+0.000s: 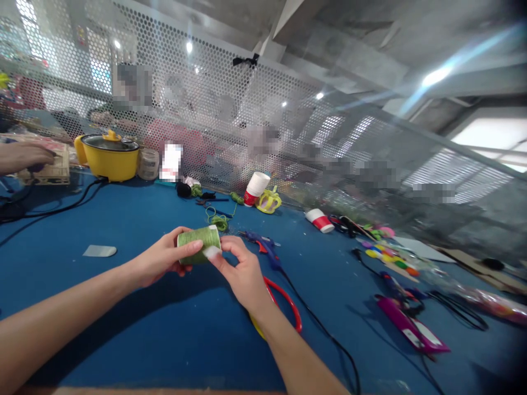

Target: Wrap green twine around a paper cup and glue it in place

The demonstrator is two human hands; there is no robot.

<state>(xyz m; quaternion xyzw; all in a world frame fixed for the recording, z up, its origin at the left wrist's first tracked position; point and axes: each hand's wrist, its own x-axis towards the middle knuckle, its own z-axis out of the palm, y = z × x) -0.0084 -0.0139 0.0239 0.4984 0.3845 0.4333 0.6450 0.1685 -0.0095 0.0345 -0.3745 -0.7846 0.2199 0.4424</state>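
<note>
A paper cup (201,237) wound with green yarn lies sideways above the table, its white rim showing at the ends. My left hand (175,253) is closed around its left side, thumb across the yarn. At the right end, my right hand (241,269) grips the cup's edge between thumb and fingers. Something white covers or sits at the right thumb's tip; what it is I cannot make out. Beyond the cup lies a loose tangle of green yarn (219,221). Under my right forearm are red and yellow rings (293,302), partly hidden.
A blue glue gun (267,252) lies right of my hands, its cord running frontward. Paper cups (256,186), a yellow pot (111,159) and a jar (148,164) line the mesh partition. A purple packet (407,323) is at right. Another person's hand (27,156) is at far left.
</note>
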